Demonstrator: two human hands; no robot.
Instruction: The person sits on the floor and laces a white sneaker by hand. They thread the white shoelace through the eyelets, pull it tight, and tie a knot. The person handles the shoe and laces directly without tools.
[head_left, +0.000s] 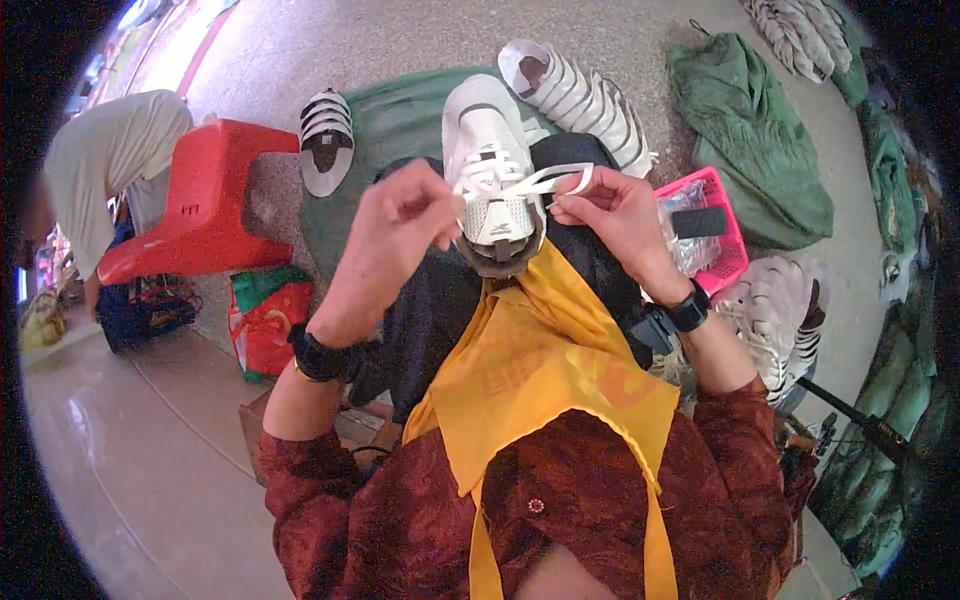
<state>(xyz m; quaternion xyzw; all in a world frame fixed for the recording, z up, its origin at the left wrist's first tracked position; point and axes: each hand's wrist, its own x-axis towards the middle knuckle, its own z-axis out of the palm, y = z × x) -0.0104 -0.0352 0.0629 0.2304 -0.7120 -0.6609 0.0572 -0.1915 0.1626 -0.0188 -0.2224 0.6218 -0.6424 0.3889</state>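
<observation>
A white sneaker rests on my lap with its toe pointing away from me and its padded collar nearest me. A loose white shoelace runs from its eyelets to the right in a loop. My right hand pinches this lace between thumb and fingers, just off the sneaker's right side. At the left edge of the sneaker, my left hand is closed, its fingertips pinching what looks like the lace's other end. Several lace rows cross the sneaker's tongue. A yellow apron covers my front.
Stacked white shoe uppers lie ahead on the right, and a single upper lies left on green cloth. Right of me are a pink basket and more uppers. A red stool and another person are left.
</observation>
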